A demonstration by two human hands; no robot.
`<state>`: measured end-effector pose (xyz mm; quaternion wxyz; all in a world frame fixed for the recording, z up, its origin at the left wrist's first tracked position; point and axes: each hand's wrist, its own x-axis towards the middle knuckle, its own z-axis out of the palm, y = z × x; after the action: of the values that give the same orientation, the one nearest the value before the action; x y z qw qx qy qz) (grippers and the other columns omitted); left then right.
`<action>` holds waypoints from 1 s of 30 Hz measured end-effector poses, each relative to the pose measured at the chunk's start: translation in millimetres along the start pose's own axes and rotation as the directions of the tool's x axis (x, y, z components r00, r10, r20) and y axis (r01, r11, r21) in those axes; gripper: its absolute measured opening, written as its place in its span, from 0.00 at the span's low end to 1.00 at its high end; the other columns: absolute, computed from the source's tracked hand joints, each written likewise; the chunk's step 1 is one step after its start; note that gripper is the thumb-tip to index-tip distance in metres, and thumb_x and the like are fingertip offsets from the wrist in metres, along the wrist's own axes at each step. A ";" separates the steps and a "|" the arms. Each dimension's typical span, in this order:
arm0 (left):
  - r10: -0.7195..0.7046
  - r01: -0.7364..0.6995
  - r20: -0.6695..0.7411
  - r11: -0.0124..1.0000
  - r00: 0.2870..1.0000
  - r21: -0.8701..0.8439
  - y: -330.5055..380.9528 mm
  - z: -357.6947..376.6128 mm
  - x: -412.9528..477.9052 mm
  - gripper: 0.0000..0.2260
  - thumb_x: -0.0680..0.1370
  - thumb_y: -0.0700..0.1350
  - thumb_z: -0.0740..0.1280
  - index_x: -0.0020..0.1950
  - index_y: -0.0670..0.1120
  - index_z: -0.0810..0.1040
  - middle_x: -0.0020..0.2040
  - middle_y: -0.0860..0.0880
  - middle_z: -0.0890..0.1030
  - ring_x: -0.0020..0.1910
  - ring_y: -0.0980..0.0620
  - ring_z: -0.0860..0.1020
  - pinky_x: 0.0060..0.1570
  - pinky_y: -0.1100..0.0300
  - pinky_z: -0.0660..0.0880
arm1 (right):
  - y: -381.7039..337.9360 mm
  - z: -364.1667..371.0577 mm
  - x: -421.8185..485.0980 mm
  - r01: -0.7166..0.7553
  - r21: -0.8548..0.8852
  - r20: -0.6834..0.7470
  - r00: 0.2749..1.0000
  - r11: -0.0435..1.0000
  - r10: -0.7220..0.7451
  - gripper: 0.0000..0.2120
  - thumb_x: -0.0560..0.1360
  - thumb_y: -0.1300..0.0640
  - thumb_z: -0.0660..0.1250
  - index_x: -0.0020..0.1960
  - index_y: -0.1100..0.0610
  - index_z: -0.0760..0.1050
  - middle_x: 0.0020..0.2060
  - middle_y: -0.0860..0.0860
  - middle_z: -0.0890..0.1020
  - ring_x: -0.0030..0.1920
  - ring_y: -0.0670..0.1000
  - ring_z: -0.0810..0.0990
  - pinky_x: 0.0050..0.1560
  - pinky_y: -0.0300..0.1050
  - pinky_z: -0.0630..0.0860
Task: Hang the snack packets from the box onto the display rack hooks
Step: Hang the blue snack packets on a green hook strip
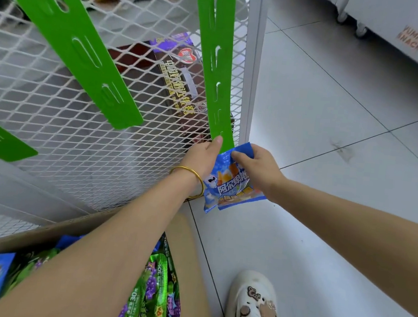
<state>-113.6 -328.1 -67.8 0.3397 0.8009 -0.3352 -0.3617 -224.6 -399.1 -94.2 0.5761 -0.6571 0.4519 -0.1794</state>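
Right hand (256,167) pinches the top edge of the blue packet (234,187), holding it right at the bottom end of the green strip (214,81) on the mesh panel (75,139). Left hand (201,156) grips that strip end, thumb on its front. Packet not hooked yet. Box (79,224) sits under my left arm, more packets (155,287) inside.

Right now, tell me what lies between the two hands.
In the head view, the blue snack packet lies between the left hand and right hand, its top by the green strip.
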 end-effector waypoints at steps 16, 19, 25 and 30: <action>0.010 -0.011 -0.011 0.994 1.000 -0.108 -10.5 1.2 3.2 0.15 0.80 0.57 0.55 0.35 0.54 0.61 0.34 0.55 0.63 0.32 0.58 0.62 0.33 0.63 0.58 | 16.3 5.8 -1.4 -0.129 0.040 0.047 0.991 0.991 0.127 0.06 0.77 0.55 0.65 0.48 0.57 0.74 0.45 0.57 0.82 0.43 0.55 0.82 0.49 0.52 0.79; 0.040 -0.041 -0.018 0.996 0.999 -0.084 -15.2 1.0 6.2 0.15 0.80 0.56 0.55 0.34 0.54 0.60 0.34 0.55 0.62 0.32 0.59 0.61 0.33 0.64 0.57 | 25.8 7.1 3.1 -0.180 -0.009 0.067 0.981 0.984 0.180 0.07 0.77 0.53 0.65 0.50 0.57 0.74 0.51 0.58 0.82 0.51 0.58 0.81 0.57 0.57 0.76; 0.126 -0.126 0.027 0.992 0.992 -0.007 -20.7 -7.4 -6.0 0.12 0.81 0.49 0.58 0.39 0.46 0.70 0.34 0.48 0.71 0.32 0.53 0.68 0.32 0.65 0.64 | 19.4 1.1 6.5 -0.142 -0.371 -0.061 0.990 0.918 0.128 0.17 0.76 0.52 0.66 0.55 0.64 0.70 0.55 0.61 0.76 0.50 0.58 0.76 0.45 0.47 0.70; 0.215 -0.207 -0.036 0.965 0.976 0.160 -39.0 -49.3 -40.3 0.14 0.77 0.42 0.64 0.63 0.43 0.75 0.61 0.46 0.77 0.61 0.50 0.74 0.64 0.56 0.69 | -1.6 12.6 -16.7 -0.187 -0.376 -0.002 0.980 0.908 0.201 0.16 0.76 0.55 0.65 0.57 0.66 0.70 0.49 0.60 0.74 0.44 0.57 0.76 0.37 0.50 0.76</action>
<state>-83.2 -260.5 -59.3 0.3217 0.7940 -0.4365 -0.2747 -223.2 -378.3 -91.4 0.4635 -0.7098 0.5300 -0.0198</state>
